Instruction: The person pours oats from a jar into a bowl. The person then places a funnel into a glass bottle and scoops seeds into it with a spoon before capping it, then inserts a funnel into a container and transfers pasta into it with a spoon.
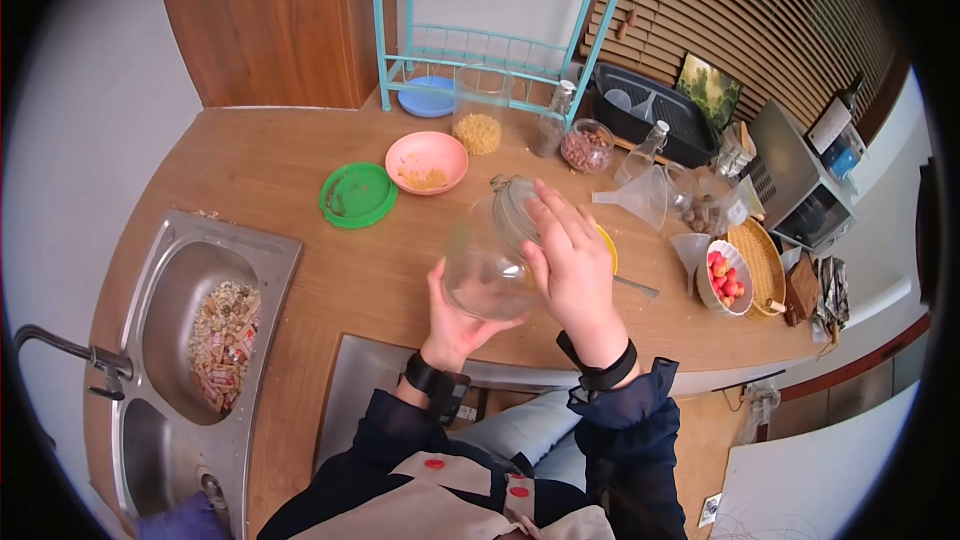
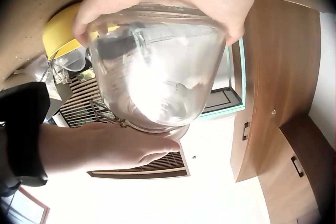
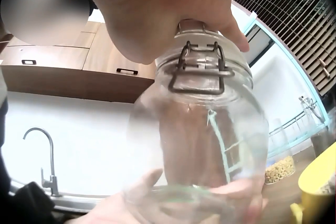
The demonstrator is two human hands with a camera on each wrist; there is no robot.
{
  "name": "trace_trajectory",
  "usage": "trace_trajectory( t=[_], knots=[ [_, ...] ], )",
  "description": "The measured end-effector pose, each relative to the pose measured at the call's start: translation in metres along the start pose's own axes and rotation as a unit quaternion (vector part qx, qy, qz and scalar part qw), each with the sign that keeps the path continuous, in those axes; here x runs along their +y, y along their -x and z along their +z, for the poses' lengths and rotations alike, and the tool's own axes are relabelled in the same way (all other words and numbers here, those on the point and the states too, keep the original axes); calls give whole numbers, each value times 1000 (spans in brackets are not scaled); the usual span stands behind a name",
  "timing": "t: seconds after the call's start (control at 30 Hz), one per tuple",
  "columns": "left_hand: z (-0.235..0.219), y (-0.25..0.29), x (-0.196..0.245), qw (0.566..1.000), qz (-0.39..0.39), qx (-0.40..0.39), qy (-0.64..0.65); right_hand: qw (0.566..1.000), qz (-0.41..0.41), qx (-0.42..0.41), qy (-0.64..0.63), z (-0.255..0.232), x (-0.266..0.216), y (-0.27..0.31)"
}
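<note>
Closest in, the beige-and-navy garment with red buttons fills the bottom edge, and just beyond it, here's the action! Held up over the light-brown wooden counter is the rounded, clear glass jar, no contents showing through its walls. The bare left hand grasps it low down, thumb and fingers curled round opposite sides near the base, seemingly to take the weight. And the bare right hand? Up top, fingers laid long across the round, clear glass lid, resting on it rather than clenched, most likely to steady it on the jar's mouth. There's the grey metal wire clasp, facing the right wrist camera; whether it's fully fastened, I can't tell.

Now the spread! The shallow pink bowl with yellowish crumbs sits just beside the flat, round green lid, and behind stands the tall clear container of pale-yellow pieces, all set back, perhaps to leave elbow room. Off right lies the clear, wide-mouthed funnel, narrow spout pointing left, and the yellow container with a handle peeks out beyond the right hand.
</note>
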State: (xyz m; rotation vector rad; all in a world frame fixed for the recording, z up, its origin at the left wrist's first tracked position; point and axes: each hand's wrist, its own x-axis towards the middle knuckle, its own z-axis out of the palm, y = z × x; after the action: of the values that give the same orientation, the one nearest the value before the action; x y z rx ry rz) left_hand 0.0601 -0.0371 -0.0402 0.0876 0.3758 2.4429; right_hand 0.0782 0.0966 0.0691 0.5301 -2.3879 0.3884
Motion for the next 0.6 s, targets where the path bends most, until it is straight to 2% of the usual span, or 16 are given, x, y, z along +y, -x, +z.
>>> trace_trajectory(
  t=[0.03, 0.17, 0.23, 0.27, 0.33, 0.37, 0.43, 0.47, 0.53, 0.57, 0.6],
  knots=[
    [-1, 0, -1, 1000, -11, 1, 5, 1000, -1, 28, -5, 2, 1, 2],
    [-10, -3, -2, 998, -42, -2, 49, 996, 27, 16, -82, 2, 1, 1],
    [-13, -3, -3, 998, -47, 0, 40, 968, 65, 99, -223, -2, -1, -4],
    [-14, -3, -4, 998, -48, 4, 36, 968, 66, 100, -222, 1, 4, -3],
    [-15, -5, -5, 998, -49, 5, 46, 992, 1, 76, -102, 11, 14, 0],
    [-15, -6, -5, 997, -48, 5, 56, 992, 1, 76, -103, 11, 13, 1],
    [-19, -8, -2, 998, -42, -5, 45, 984, 52, 100, -134, 10, 7, 2],
    [-21, -8, 0, 999, -38, -14, 35, 984, 52, 101, -135, 12, 7, 6],
    [-21, -8, 4, 998, -36, -14, 41, 936, 201, 116, -266, 21, 8, 16],
    [-21, -8, 7, 998, -36, -16, 48, 935, 199, 117, -268, 29, 10, 22],
    [-20, -7, 9, 998, -35, -17, 46, 906, 232, 85, -344, 39, 13, 28]
  ],
)
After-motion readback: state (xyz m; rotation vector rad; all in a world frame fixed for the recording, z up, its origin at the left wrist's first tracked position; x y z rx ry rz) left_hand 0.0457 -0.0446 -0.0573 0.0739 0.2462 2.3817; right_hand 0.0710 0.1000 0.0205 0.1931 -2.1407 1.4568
